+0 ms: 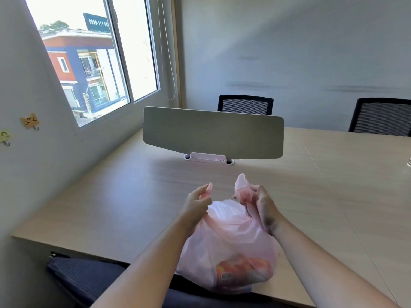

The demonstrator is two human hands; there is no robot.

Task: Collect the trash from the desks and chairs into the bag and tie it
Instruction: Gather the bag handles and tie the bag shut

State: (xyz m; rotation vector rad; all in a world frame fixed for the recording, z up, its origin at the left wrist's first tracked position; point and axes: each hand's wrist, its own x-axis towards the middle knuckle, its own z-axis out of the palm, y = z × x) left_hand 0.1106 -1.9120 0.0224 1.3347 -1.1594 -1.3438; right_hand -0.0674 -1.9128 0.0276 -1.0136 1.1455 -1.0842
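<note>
On desk [111, 196] | pink see-through bag [226, 241], bulging, untied | left hand [196, 203], right hand [262, 205]: grips pinching it

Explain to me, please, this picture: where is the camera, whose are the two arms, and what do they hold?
There is no machine here. A person wears a wide-angle camera on the head, so you look down along their own arms. The left hand pinches one handle of a pink plastic bag, and the right hand grips the other; they are not yet tied. The bag stands at the near edge of a wooden desk, with orange wrappers showing through. A grey divider panel stands farther back, black chairs beyond.
</note>
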